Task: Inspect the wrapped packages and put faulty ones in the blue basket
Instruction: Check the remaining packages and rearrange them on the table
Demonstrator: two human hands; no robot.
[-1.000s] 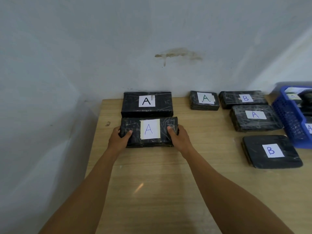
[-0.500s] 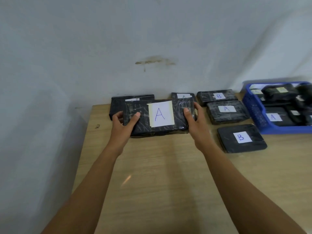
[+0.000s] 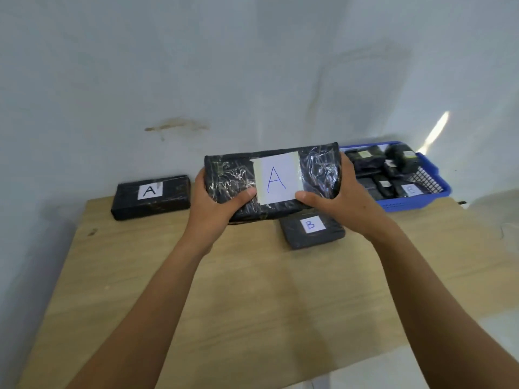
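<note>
Head view shows left hand (image 3: 216,204) and right hand (image 3: 346,196) gripping the A package (image 3: 318,169) above the surface (image 3: 252,290), near the part-filled blue basket (image 3: 415,204) at its back-right corner, with the B package (image 3: 311,231) and second A package (image 3: 150,196) likely awaiting inspection.

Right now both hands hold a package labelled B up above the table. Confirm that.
Wrong label: the head view shows the package, held by the left hand and right hand above the table, reads A, not B.
</note>
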